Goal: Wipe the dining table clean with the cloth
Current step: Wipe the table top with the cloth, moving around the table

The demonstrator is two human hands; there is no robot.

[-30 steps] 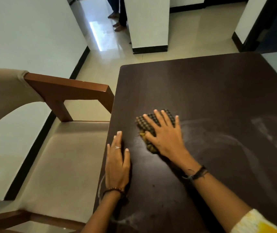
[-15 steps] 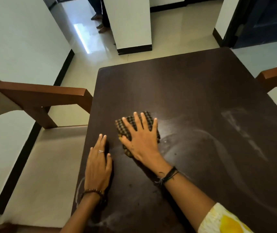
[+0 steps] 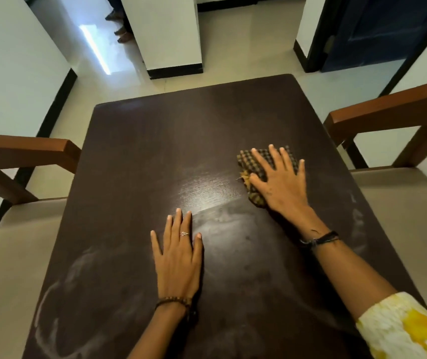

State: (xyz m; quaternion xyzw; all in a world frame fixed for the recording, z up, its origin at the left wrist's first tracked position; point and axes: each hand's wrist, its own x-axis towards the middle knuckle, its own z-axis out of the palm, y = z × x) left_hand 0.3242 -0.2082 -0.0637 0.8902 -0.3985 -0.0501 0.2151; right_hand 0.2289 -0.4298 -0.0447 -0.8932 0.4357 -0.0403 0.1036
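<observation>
Right hand (image 3: 282, 187) fingers (image 3: 260, 159) splayed flat on cloth (image 3: 261, 155).

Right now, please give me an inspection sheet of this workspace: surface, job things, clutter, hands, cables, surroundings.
Surface: dark dining table, pale smears near the front-left and right edges.
Job things: checked cloth lies on the table's right side.
Clutter: nothing seen.
Hands: right hand presses flat on the cloth; left hand rests flat on the table.
Cables: nothing seen.
Surroundings: left chair, right chair, white pillar, dark door, another person's feet.
</observation>
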